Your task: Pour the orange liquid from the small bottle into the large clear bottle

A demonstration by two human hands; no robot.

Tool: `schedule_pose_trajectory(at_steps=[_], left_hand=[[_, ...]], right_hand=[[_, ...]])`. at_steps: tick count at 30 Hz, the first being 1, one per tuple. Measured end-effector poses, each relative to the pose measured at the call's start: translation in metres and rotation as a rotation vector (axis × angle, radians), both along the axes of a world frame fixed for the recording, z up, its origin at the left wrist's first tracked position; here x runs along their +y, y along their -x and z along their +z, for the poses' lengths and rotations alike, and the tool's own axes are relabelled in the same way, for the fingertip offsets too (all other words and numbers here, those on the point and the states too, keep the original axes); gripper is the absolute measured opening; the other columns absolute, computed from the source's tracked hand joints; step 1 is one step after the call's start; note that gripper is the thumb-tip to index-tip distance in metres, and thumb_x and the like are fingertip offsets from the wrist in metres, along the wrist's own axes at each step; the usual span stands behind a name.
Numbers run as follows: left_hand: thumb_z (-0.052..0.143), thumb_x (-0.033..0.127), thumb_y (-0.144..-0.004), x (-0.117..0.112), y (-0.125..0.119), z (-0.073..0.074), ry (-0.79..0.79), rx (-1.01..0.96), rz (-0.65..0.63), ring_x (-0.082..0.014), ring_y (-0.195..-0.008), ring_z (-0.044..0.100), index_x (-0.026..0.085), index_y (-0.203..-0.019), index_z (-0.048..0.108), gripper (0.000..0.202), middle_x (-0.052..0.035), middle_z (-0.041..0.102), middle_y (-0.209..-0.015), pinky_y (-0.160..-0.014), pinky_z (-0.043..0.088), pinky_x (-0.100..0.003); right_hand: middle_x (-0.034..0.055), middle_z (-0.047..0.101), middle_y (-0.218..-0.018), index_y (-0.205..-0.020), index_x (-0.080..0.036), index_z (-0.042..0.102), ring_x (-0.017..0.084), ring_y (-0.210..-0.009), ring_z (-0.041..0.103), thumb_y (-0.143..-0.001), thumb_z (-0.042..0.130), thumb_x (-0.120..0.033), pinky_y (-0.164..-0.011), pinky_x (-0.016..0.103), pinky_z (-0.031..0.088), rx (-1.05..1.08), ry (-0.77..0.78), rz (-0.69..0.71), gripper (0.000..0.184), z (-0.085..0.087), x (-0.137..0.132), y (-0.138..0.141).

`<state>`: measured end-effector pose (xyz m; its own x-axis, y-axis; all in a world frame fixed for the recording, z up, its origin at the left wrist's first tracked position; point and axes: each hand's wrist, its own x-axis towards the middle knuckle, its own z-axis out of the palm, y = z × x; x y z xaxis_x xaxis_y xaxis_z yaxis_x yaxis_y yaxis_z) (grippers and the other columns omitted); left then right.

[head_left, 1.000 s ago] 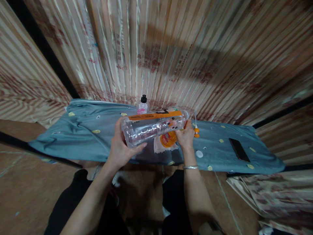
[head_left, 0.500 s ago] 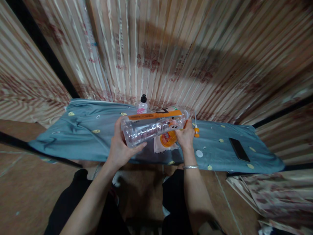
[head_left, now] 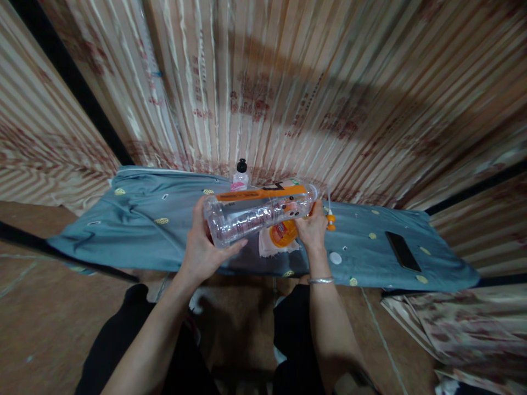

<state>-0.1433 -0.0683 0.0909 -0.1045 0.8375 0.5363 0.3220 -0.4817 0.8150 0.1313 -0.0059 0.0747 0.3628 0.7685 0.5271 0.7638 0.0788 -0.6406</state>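
A large clear plastic bottle with an orange and grey label lies nearly level in the air, its base to the left and its neck slightly raised to the right. My left hand is wrapped around the base end. Up at the neck, my right hand is closed, its fingertips partly hidden. Below the clear bottle, an orange bottle rests on a pale pink cloth; its upper part is hidden. A pump top with an orange collar stands just right of my right hand.
A small bottle with a black cap stands at the back. On the teal cloth-covered table are a white round cap and a dark phone. Pleated curtains hang behind; black poles frame the sides.
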Motion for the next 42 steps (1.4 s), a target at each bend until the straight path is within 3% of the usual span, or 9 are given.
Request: schedule_pose_trajectory(at_steps=[14, 22, 28, 34, 42], left_hand=[[0.091, 0.066, -0.065, 0.001, 0.0, -0.002, -0.04, -0.008, 0.003, -0.0335, -0.121, 0.072, 0.029, -0.148, 0.044, 0.103, -0.0084, 0.071, -0.127, -0.102, 0.06, -0.054], [0.091, 0.057, -0.067, -0.001, -0.001, 0.003, 0.006, 0.007, 0.017, -0.0369, -0.127, 0.069, 0.023, -0.149, 0.043, 0.101, -0.0115, 0.071, -0.13, -0.108, 0.058, -0.054], [0.092, 0.061, -0.064, -0.001, -0.001, 0.004, 0.007, -0.004, 0.011, -0.0374, -0.125, 0.07, 0.025, -0.148, 0.044, 0.103, -0.0112, 0.071, -0.13, -0.103, 0.06, -0.054], [0.092, 0.049, -0.066, -0.003, -0.001, 0.007, 0.055, -0.02, -0.005, -0.0384, -0.131, 0.067, 0.026, -0.151, 0.043, 0.101, -0.0108, 0.069, -0.134, -0.106, 0.059, -0.054], [0.092, 0.05, -0.067, -0.003, -0.002, 0.008, 0.045, -0.018, -0.014, -0.0388, -0.13, 0.067, 0.026, -0.151, 0.043, 0.1, -0.0108, 0.07, -0.132, -0.104, 0.06, -0.054]], right_hand=[[0.0107, 0.074, -0.095, -0.105, -0.022, 0.059, 0.032, -0.091, 0.072, -0.077, 0.067, -0.053, -0.084, 0.045, 0.058, 0.031, 0.0, 0.015, 0.043, 0.001, -0.001, 0.0], [0.0114, 0.075, -0.1, -0.107, -0.022, 0.059, 0.032, -0.094, 0.072, -0.078, 0.068, -0.054, -0.085, 0.044, 0.057, 0.035, -0.006, 0.019, 0.044, 0.001, -0.001, 0.0], [0.0105, 0.075, -0.096, -0.105, -0.021, 0.059, 0.032, -0.091, 0.072, -0.075, 0.069, -0.051, -0.084, 0.045, 0.057, 0.035, -0.002, 0.013, 0.044, 0.004, -0.002, 0.002], [0.011, 0.075, -0.098, -0.107, -0.021, 0.06, 0.032, -0.093, 0.072, -0.077, 0.068, -0.054, -0.086, 0.045, 0.058, 0.053, 0.006, 0.025, 0.045, 0.005, -0.003, 0.002], [0.0117, 0.075, -0.098, -0.109, -0.02, 0.06, 0.032, -0.093, 0.072, -0.077, 0.07, -0.053, -0.086, 0.046, 0.058, 0.049, 0.003, 0.03, 0.048, 0.005, -0.002, 0.002]])
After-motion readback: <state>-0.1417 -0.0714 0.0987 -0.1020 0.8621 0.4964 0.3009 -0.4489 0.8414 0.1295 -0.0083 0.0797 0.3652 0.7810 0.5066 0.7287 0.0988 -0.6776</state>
